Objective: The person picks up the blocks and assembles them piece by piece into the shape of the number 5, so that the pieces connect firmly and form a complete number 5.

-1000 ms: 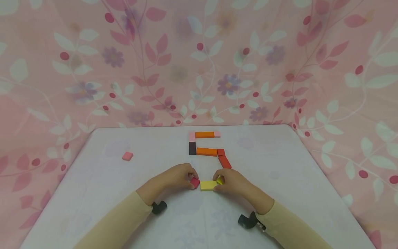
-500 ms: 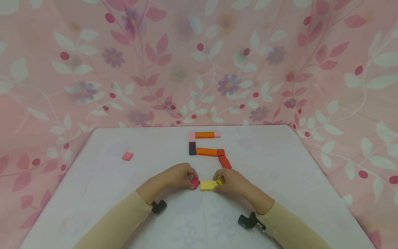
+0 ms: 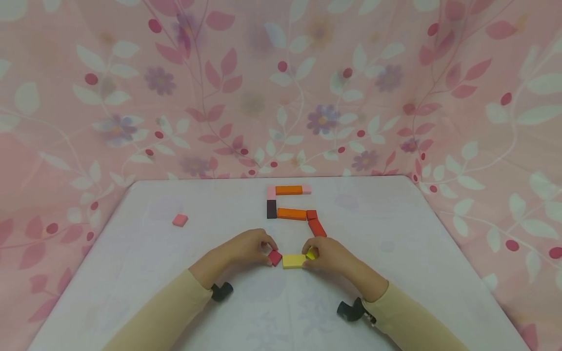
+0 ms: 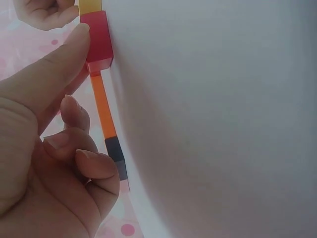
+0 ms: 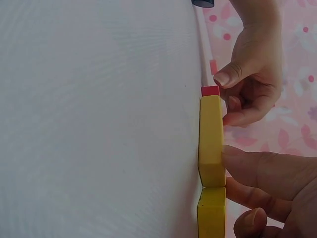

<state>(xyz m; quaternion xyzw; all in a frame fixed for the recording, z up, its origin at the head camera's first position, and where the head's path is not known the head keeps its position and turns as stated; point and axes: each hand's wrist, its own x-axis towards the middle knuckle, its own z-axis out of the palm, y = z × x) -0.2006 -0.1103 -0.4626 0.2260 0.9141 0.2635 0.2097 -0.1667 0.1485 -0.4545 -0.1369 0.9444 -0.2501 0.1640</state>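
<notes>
My left hand (image 3: 248, 247) grips a small red block (image 3: 275, 257) between thumb and index finger, the thumb at its near corner. In the left wrist view the thumb lies along the side of the red block (image 4: 99, 37), the other fingers curled below. To its right lies a pale yellow rectangular block (image 3: 293, 261), its left end against the red one. My right hand (image 3: 329, 256) pinches the pale yellow block's right end with thumb and index finger. A darker yellow block (image 5: 212, 210) abuts that end, partly covered by the hand in the head view.
Behind the hands, a line of blocks bends across the white table (image 3: 219, 200): orange block (image 3: 289, 190), black block (image 3: 271, 209), second orange block (image 3: 291, 214), red-orange block (image 3: 317, 227) and small pink ones. A lone pink block (image 3: 180, 220) lies at left. Floral cloth (image 3: 281, 97) hangs behind.
My left hand and forearm have shifted slightly left, showing more of the red block. My right hand has barely moved, and the yellow blocks stay practically in place.
</notes>
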